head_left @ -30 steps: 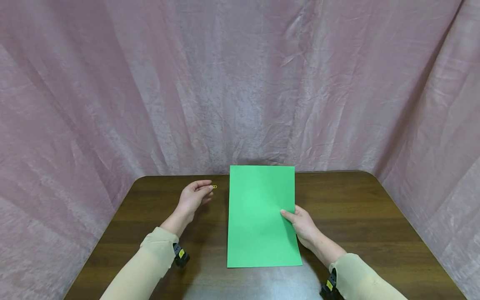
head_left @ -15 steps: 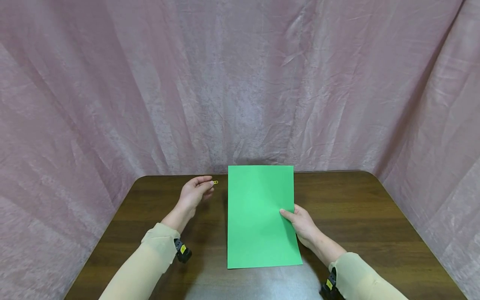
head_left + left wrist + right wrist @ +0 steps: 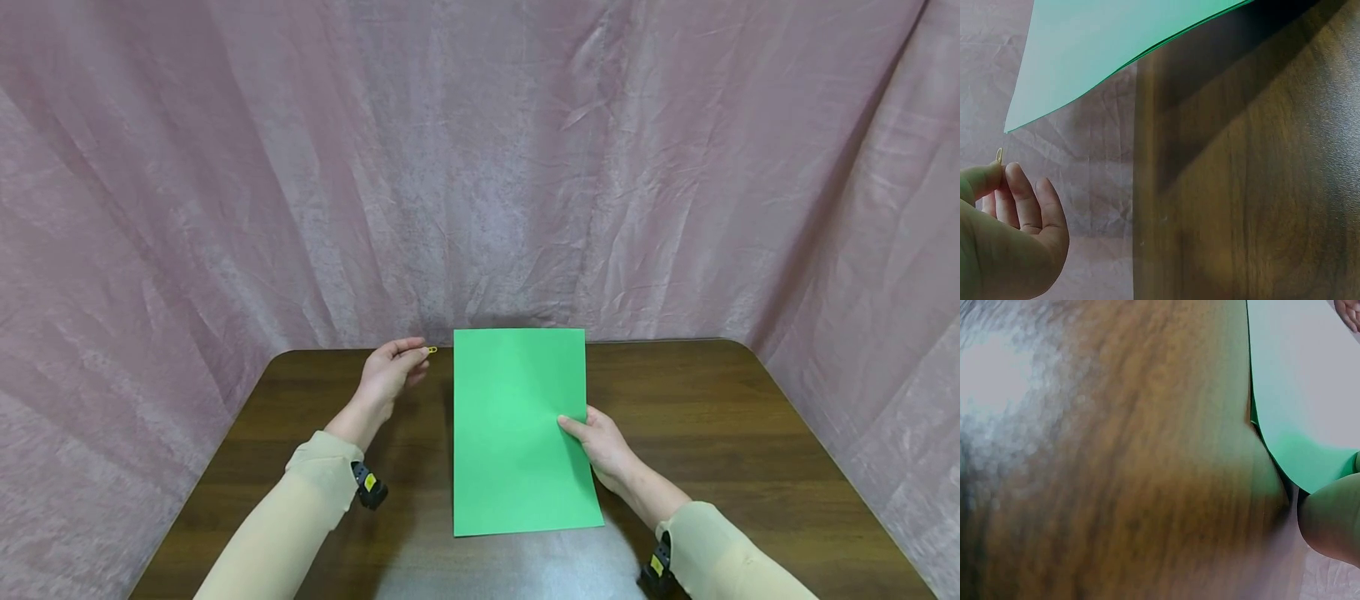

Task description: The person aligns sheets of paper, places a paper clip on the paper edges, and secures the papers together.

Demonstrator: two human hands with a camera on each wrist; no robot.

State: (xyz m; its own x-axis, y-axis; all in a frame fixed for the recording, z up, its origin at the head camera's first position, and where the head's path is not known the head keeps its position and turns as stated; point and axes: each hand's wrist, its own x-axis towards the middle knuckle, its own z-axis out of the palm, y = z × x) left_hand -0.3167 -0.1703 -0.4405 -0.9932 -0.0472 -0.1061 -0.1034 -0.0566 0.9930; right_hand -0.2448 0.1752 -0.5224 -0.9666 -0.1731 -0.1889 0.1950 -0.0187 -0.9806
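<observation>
A yellow paper clip point(image 3: 432, 350) is pinched between the thumb and fingers of my left hand point(image 3: 384, 379), just left of the paper's upper left corner. In the left wrist view a small gap separates the paper clip point(image 3: 999, 155) from that corner. Green paper point(image 3: 517, 400) is held up over the table by my right hand point(image 3: 609, 454), thumb on the front face and the other fingers hidden behind. Along its lower edge in the left wrist view, the green paper point(image 3: 1116, 44) shows a double line, like more than one sheet.
A brown wood-grain table point(image 3: 690, 400) lies below both hands, with rounded far corners. Behind it hangs a pink velvet curtain point(image 3: 480, 167), which also runs down both sides. Each wrist carries a black camera on a strap.
My left hand has moved away toward the table's far edge with the paper clip, up to the height of the paper's top corner. The green paper has drifted slightly left.
</observation>
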